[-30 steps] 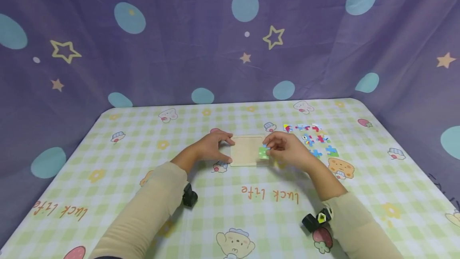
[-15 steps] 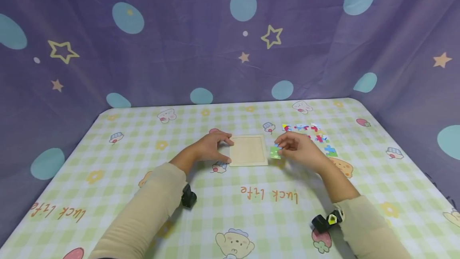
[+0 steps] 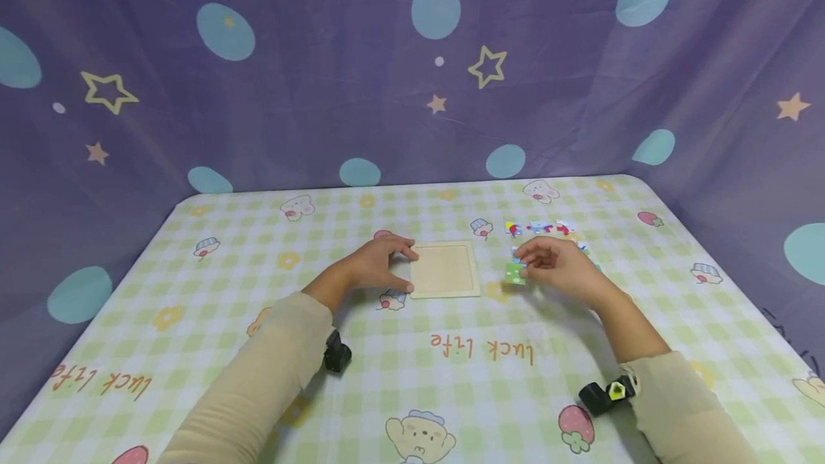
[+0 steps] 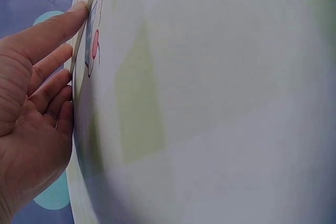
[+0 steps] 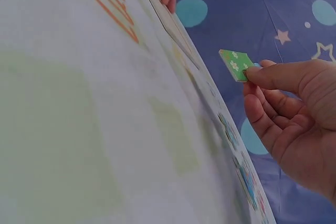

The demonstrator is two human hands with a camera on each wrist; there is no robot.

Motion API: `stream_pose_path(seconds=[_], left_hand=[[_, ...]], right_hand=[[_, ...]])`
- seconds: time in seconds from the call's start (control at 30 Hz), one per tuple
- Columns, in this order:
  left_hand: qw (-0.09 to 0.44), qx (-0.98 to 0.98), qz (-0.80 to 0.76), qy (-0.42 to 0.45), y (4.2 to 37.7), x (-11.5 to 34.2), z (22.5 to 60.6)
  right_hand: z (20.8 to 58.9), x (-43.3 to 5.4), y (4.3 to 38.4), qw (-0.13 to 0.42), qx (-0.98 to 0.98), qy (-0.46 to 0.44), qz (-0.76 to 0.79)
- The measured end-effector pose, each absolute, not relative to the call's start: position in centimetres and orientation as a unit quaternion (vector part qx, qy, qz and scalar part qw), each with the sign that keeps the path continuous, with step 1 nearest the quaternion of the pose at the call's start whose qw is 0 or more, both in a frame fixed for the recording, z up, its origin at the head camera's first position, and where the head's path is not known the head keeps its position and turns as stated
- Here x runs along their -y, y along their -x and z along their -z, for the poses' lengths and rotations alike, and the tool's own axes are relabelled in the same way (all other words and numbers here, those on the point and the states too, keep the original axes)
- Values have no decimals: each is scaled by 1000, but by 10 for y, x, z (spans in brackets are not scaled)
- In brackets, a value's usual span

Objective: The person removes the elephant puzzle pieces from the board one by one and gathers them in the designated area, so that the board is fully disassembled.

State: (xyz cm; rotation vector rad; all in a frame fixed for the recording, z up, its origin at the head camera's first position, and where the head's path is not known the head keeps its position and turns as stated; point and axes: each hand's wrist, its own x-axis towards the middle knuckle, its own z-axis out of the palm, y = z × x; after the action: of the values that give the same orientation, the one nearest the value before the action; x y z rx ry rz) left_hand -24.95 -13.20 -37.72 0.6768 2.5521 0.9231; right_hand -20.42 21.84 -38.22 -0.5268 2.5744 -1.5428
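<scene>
A shallow wooden puzzle tray [image 3: 445, 271] lies on the table in the head view, with its bare inside showing. Along its left edge, the thumb and fingertips of my left hand [image 3: 377, 263] touch it, spread apart. The left wrist view shows that hand [image 4: 39, 93] with fairly straight fingers at the tray's side. To the right of the tray, my right hand [image 3: 557, 267] pinches a green jigsaw piece [image 3: 515, 273] between thumb and fingers, above the cloth. White flowers show on this piece [image 5: 235, 65] in the right wrist view.
Several colourful jigsaw pieces [image 3: 539, 227] lie on the table behind the right hand, which partly hides them. A checked cloth [image 3: 361, 407] with printed figures covers the table. A purple curtain [image 3: 309, 92] hangs behind the table.
My right hand has moved right with the green jigsaw piece, from over the tray's right side to beside the loose pieces. The left hand stays at the tray's left edge.
</scene>
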Motion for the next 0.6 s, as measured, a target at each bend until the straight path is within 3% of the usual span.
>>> stream_pose_path(seconds=[0.4,0.6], left_hand=[[174,-898,-328,-236,249,132,377],[174,-898,-328,-237,249,132,376]], right_hand=[[387,-242,207,57,-866,134,478],[393,-241,214,37,-899,154,409]])
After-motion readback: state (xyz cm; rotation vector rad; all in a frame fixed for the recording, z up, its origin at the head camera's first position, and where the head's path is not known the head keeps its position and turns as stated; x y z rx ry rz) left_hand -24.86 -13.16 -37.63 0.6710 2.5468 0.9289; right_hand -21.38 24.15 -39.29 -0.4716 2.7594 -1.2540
